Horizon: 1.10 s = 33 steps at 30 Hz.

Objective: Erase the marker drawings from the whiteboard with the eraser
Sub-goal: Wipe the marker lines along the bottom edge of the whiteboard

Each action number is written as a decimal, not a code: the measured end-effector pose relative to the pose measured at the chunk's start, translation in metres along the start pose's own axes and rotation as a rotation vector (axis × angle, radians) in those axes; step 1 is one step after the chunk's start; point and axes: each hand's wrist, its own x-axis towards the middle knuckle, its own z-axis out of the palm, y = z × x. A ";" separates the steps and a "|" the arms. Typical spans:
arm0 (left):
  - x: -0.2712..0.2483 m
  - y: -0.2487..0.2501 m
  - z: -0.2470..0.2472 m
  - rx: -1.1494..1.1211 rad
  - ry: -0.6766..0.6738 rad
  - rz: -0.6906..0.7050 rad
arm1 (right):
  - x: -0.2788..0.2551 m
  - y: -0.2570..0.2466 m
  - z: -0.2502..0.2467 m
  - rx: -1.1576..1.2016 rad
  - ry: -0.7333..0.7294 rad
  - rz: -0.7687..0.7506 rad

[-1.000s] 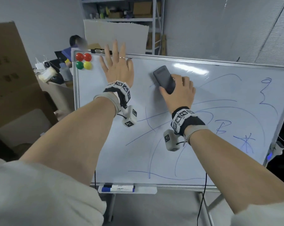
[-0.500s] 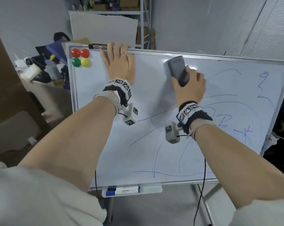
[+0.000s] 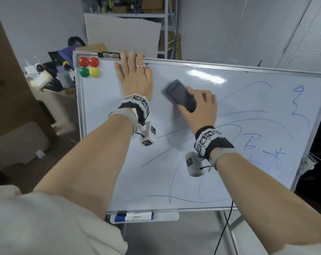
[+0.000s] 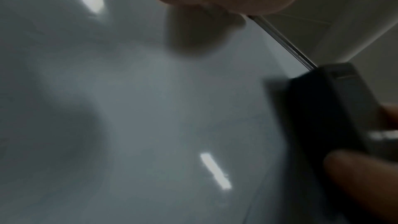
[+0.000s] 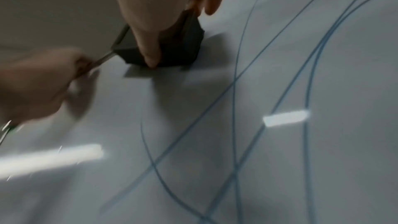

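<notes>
As left hand [image 3: 135, 80] hooks the whiteboard [image 3: 100, 144] rim, right hand [image 3: 200, 107] grips the eraser [image 3: 180, 96] nearby.

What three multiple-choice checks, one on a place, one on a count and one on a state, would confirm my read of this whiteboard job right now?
1. Where do the round magnets sit on the whiteboard?
A. top left corner
B. bottom right corner
C. centre

2. How many magnets are there?
A. two
B. four
C. six

3. What state is the black eraser in?
A. lying in the tray
B. held against the board by the right grip
C. lying on the floor

Answers:
1 A: the head view shows them clustered by the frame's top left corner.
2 B: two red, one green and one yellow.
3 B: thumb and fingers clasp the eraser, which lies on the board's surface.
</notes>
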 end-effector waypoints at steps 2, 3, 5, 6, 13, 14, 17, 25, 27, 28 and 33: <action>-0.001 -0.004 -0.001 0.022 -0.004 -0.010 | -0.015 -0.005 0.006 -0.006 -0.142 -0.156; -0.003 -0.006 -0.002 0.038 -0.002 -0.004 | -0.016 -0.004 0.006 -0.031 -0.163 -0.202; -0.005 -0.006 -0.005 0.067 0.001 0.017 | -0.010 -0.001 -0.001 -0.083 -0.134 -0.197; -0.008 -0.004 -0.007 0.070 0.001 0.019 | -0.005 0.002 -0.005 -0.095 -0.103 -0.158; -0.093 -0.016 0.004 0.086 0.072 -0.211 | -0.037 0.007 0.011 -0.089 -0.207 -0.349; -0.109 -0.026 0.007 0.085 0.060 -0.259 | -0.049 0.010 0.016 -0.089 -0.230 -0.357; -0.151 -0.056 0.010 0.096 0.017 -0.438 | -0.085 0.019 0.031 -0.088 -0.287 -0.367; -0.219 -0.106 0.015 0.199 -0.081 -0.779 | -0.093 0.012 0.040 -0.113 -0.198 -0.293; -0.220 -0.114 0.016 0.210 -0.086 -0.764 | -0.075 -0.002 0.039 -0.122 -0.129 -0.243; -0.221 -0.117 0.016 0.210 -0.084 -0.753 | -0.072 -0.008 0.041 -0.124 -0.117 -0.245; -0.230 -0.126 0.015 0.216 -0.018 -0.688 | -0.123 -0.014 0.061 -0.089 -0.246 -0.423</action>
